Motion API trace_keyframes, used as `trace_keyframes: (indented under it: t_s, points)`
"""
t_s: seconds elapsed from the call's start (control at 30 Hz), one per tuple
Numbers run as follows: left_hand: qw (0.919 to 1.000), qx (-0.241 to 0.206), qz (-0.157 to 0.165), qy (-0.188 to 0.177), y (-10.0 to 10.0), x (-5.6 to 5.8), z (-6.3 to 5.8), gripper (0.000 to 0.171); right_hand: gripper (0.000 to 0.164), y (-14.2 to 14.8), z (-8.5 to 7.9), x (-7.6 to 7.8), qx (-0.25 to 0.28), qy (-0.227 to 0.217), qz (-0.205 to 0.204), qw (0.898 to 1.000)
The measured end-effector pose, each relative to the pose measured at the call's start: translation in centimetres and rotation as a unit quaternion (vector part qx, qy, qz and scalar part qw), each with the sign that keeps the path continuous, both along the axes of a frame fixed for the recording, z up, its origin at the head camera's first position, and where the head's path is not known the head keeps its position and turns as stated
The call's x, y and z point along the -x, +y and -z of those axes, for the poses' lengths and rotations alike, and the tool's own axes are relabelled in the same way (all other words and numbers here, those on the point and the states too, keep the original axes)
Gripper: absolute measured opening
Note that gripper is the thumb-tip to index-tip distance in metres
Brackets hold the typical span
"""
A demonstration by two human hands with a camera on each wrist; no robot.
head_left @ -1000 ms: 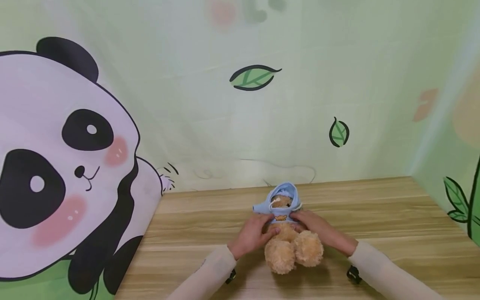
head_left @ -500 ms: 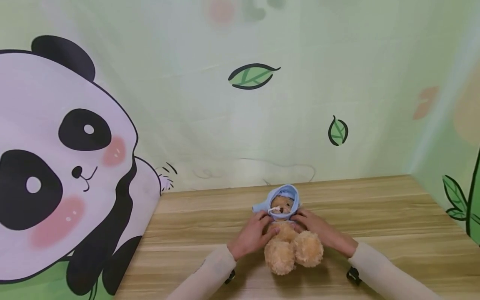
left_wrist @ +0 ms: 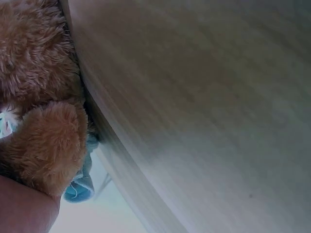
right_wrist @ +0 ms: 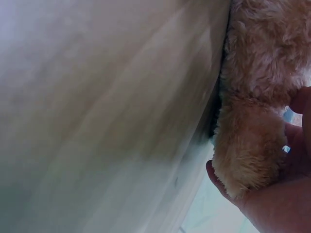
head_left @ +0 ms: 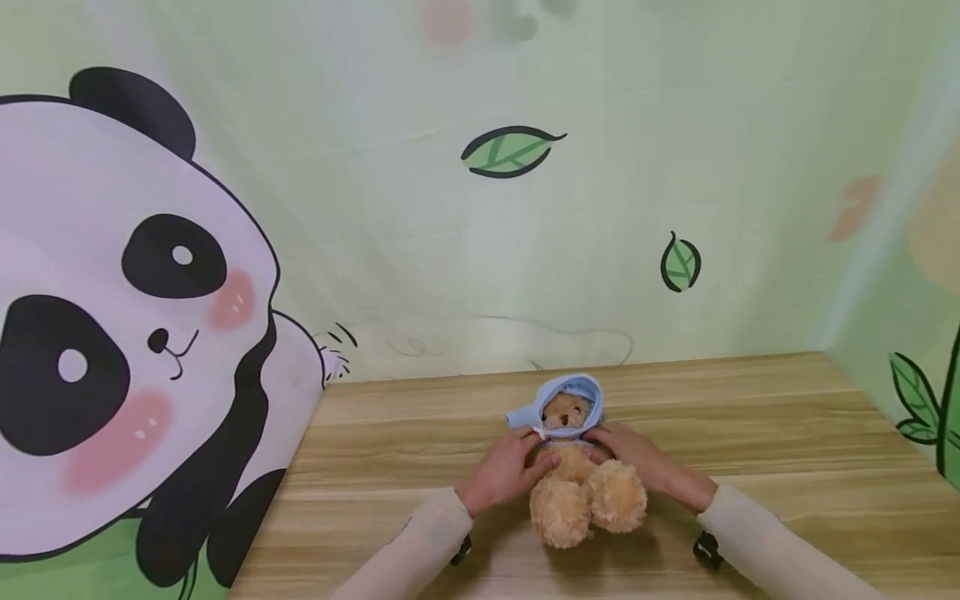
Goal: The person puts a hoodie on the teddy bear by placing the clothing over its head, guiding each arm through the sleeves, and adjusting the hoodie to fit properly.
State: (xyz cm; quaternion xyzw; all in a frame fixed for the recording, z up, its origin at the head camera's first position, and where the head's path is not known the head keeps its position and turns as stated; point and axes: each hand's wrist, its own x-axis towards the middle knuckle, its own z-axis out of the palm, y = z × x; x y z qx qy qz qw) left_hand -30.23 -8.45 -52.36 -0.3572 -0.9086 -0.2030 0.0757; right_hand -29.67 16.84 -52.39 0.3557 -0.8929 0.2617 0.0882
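A fluffy light-brown teddy bear [head_left: 618, 497] lies on its back on the table, feet toward me. It wears a light blue hoodie [head_left: 529, 415], its hood framing the face and one sleeve sticking out flat at the left. My left hand [head_left: 498, 475] grips the bear's left-hand side, thumb across the belly. On the opposite side my right hand [head_left: 643, 460] holds it, fingers near the hoodie's lower edge. In the right wrist view, the right hand [right_wrist: 279, 206] curls round a furry arm [right_wrist: 248, 145]. Little of the left hand [left_wrist: 24, 208] shows in the left wrist view.
The wood-grain table [head_left: 390, 467] reaches back to a pale green fabric backdrop [head_left: 375, 208] with printed leaves. A large printed panda [head_left: 195, 333] covers the left side. Dark wrist straps [head_left: 707, 550] show under the sleeves.
The bear's face has come into fuller view inside the hood, and the hood has shifted slightly toward me. The orange print on the hoodie's front is now hidden. Both hands stay nearly in place.
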Motion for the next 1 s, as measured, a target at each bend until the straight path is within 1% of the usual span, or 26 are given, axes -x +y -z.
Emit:
trace_keyframes:
  t_s: [0.1,0.2,0.23,0.27,0.33,0.43,0.47,0.5,0.53,0.63,0.67,0.73,0.8,0.9,1.0]
  points:
    - [1.0,0.0,0.001,-0.006,-0.02,0.02,0.04,0.038,0.025,0.0,0.04,0.0,0.002,0.026,-0.01,1.0]
    - [1.0,0.007,0.0,-0.003,-0.01,-0.07,0.15,0.031,0.018,-0.07,0.24,0.06,0.005,0.044,-0.011,0.999]
    - [1.0,0.009,-0.002,-0.003,0.02,-0.11,0.2,0.029,0.016,-0.12,0.24,0.05,0.003,0.041,-0.01,0.999]
    - [0.9999,0.009,-0.004,-0.006,0.06,-0.14,0.25,0.029,0.014,-0.19,0.2,0.03,0.004,0.033,-0.008,0.999]
    - [0.9998,0.005,-0.013,-0.015,0.14,-0.19,0.36,0.03,0.012,-0.31,0.12,0.01,0.013,0.001,-0.002,1.0]
    - [0.9993,-0.002,-0.029,-0.024,0.27,-0.3,0.48,0.035,0.017,-0.42,-0.16,-0.15,0.031,-0.052,0.011,0.998]
    - [0.9992,-0.002,-0.032,-0.023,0.31,-0.34,0.51,0.038,0.019,-0.45,-0.2,-0.18,0.039,-0.057,0.013,0.998]
    - [0.9993,0.001,-0.032,-0.018,0.34,-0.36,0.52,0.042,0.021,-0.46,-0.18,-0.15,0.042,-0.056,0.012,0.998]
    - [0.9994,0.005,-0.032,-0.011,0.37,-0.41,0.49,0.046,0.022,-0.48,-0.16,-0.11,0.038,-0.042,0.009,0.998]
    - [0.9995,0.017,-0.027,0.007,0.38,-0.37,0.44,0.051,0.023,-0.45,0.0,0.07,0.019,0.027,-0.009,0.999]
    - [0.9994,0.019,-0.028,0.006,0.37,-0.39,0.36,0.051,0.022,-0.41,0.12,0.2,0.014,0.052,-0.017,0.998]
    - [0.9993,0.02,-0.032,-0.006,0.3,-0.41,0.2,0.05,0.023,-0.33,0.19,0.33,0.012,0.076,-0.028,0.997]
    - [0.9988,0.019,-0.037,-0.024,0.2,-0.41,0.15,0.051,0.023,-0.23,0.16,0.37,0.015,0.069,-0.034,0.997]
    - [0.9977,0.012,-0.04,-0.053,0.06,-0.48,0.09,0.055,0.023,-0.14,0.38,0.4,0.009,0.036,-0.026,0.999]
    - [0.9973,-0.008,-0.041,-0.06,-0.09,-0.37,0.22,0.058,0.024,-0.15,0.55,0.4,-0.001,0.016,-0.011,1.0]
